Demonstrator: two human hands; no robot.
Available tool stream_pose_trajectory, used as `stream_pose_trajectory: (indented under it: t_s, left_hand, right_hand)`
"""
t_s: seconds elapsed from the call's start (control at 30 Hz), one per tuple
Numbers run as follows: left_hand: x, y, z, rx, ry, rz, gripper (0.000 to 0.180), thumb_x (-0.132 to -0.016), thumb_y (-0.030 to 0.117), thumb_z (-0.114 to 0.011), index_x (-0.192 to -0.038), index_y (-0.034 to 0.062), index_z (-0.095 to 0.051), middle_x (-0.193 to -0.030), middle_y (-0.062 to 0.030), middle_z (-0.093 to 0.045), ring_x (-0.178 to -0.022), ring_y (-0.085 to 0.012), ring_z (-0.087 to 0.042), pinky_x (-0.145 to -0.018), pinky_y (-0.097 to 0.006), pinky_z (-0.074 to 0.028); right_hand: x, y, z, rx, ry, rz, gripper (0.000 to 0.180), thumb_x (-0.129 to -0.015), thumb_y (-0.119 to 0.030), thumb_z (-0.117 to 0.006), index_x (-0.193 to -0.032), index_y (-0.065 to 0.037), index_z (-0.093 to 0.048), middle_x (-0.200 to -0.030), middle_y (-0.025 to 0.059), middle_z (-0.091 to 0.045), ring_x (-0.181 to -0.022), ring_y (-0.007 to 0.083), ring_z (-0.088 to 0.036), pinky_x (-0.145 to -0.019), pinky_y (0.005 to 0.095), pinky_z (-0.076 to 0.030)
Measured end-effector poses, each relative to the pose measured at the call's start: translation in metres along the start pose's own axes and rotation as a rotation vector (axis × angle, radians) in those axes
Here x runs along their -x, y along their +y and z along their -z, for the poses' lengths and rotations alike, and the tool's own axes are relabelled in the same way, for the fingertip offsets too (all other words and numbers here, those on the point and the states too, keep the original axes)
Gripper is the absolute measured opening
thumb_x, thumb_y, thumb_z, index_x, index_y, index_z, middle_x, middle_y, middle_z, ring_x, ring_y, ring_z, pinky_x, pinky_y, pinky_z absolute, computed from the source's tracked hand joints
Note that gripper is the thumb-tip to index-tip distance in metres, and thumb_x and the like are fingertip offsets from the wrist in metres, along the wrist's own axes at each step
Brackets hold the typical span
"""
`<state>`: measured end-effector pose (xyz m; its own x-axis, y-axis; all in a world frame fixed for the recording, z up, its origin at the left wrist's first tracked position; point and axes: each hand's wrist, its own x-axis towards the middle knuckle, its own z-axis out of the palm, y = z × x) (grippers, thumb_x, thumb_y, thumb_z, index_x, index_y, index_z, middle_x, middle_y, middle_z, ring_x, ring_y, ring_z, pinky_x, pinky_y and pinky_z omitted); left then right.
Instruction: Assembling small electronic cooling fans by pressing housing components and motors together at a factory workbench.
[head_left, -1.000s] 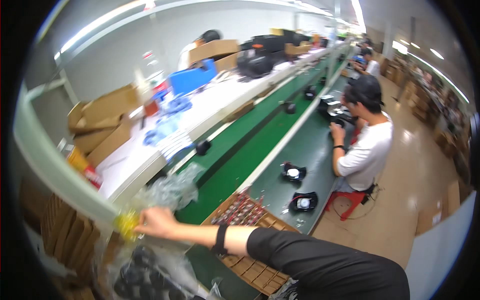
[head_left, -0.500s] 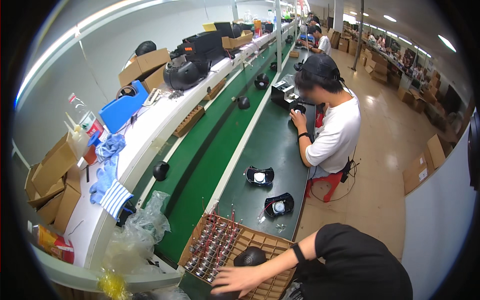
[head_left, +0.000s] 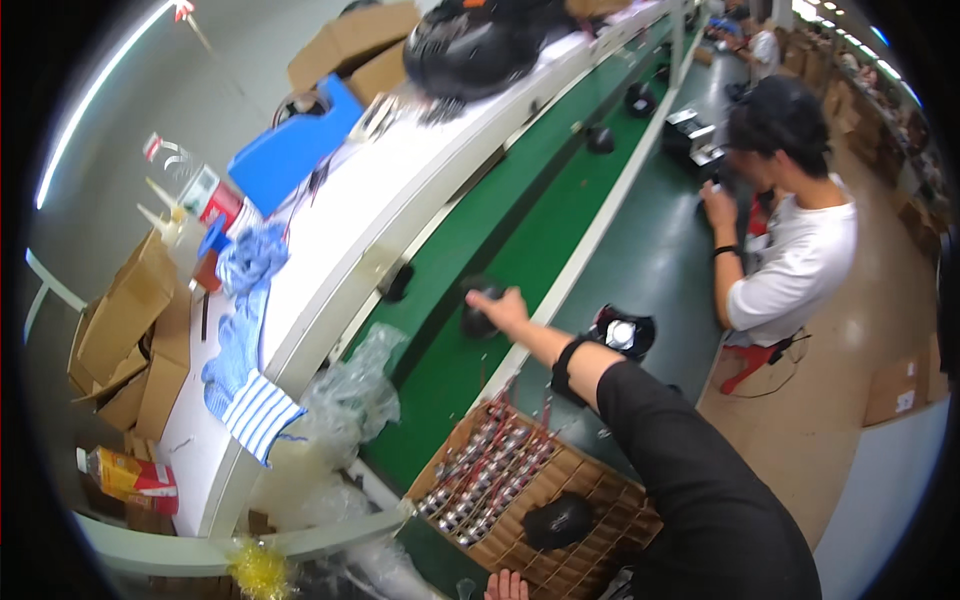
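Note:
My right hand (head_left: 500, 310) reaches out over the green conveyor belt (head_left: 440, 385), its fingers around a dark rounded housing (head_left: 478, 318) at the belt surface. Motion blurs the grip a little. Only the fingertips of my left hand (head_left: 507, 586) show at the bottom edge, stretched out beside a cardboard divider tray (head_left: 625, 510), with nothing visible in them. Rows of small silver speaker units (head_left: 480, 480) with red wires fill the tray's left part. Another black rounded housing (head_left: 558, 520) lies on its dividers. Behind my right forearm rests an open black shell (head_left: 622, 332) with a white round part.
More black housings (head_left: 600, 139) sit along the belt. Crumpled clear plastic (head_left: 350, 390) hangs at its near left. The white shelf (head_left: 330, 260) holds blue gloves (head_left: 235, 365), a bottle (head_left: 200, 185) and a blue tape dispenser (head_left: 300, 135). A co-worker (head_left: 790, 230) sits at the right.
My right hand has gone from the tray's near edge up and out to the belt, where it grips a dark housing. My left fingertips have come into view. The whole view has shifted and tilted.

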<state>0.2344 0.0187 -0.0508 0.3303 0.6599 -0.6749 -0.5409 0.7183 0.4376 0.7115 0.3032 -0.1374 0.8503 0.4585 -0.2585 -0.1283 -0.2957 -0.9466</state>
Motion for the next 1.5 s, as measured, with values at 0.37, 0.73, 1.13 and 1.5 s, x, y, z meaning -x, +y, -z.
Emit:
stream_pose_trajectory:
  t_s: [0.37,0.73,1.13,1.5]
  left_hand:
    - [-0.003,0.005,0.018,0.024,0.046,-0.13,0.033,-0.095,0.03,-0.048,-0.117,0.0066,-0.055,-0.117,-0.0099,-0.059,-0.105,-0.0254,-0.055,-0.092,-0.037,-0.044]
    - [-0.02,-0.017,0.029,-0.415,-0.097,-0.216,0.043,-0.1,0.035,-0.037,-0.128,0.0034,-0.043,-0.122,-0.0101,-0.054,-0.106,-0.021,-0.054,-0.091,-0.035,-0.042]
    - [0.003,-0.001,0.036,-0.224,-0.721,-0.199,0.12,-0.059,0.088,-0.041,-0.146,0.0084,-0.019,-0.146,-0.0231,-0.029,-0.13,-0.032,-0.039,-0.099,-0.04,-0.044]
    - [0.012,0.004,0.123,-0.202,-0.512,0.495,0.08,-0.088,0.059,-0.047,-0.143,0.0028,-0.028,-0.14,-0.021,-0.04,-0.127,-0.0313,-0.043,-0.105,-0.043,-0.035]
  right_hand:
    - [0.179,0.01,0.081,0.222,-0.834,0.741,0.055,-0.077,-0.028,-0.071,-0.12,-0.002,-0.049,-0.122,0.0181,-0.052,-0.113,0.0331,-0.051,-0.098,0.0405,-0.039]
    - [0.363,0.076,0.153,0.16,-1.064,0.157,0.073,-0.075,-0.023,-0.066,-0.137,-0.004,-0.032,-0.129,0.0212,-0.046,-0.118,0.0318,-0.048,-0.1,0.041,-0.039]
    - [0.45,0.058,0.138,-0.779,-1.424,-1.366,0.079,-0.089,-0.067,-0.028,-0.136,-0.004,-0.039,-0.121,0.0252,-0.055,-0.105,0.0387,-0.059,-0.093,0.0473,-0.047]
    - [0.442,0.042,0.095,0.433,-1.877,-0.77,0.094,-0.084,-0.075,-0.015,-0.132,0.002,-0.04,-0.111,0.0211,-0.061,-0.081,0.0261,-0.068,-0.061,0.0337,-0.059]
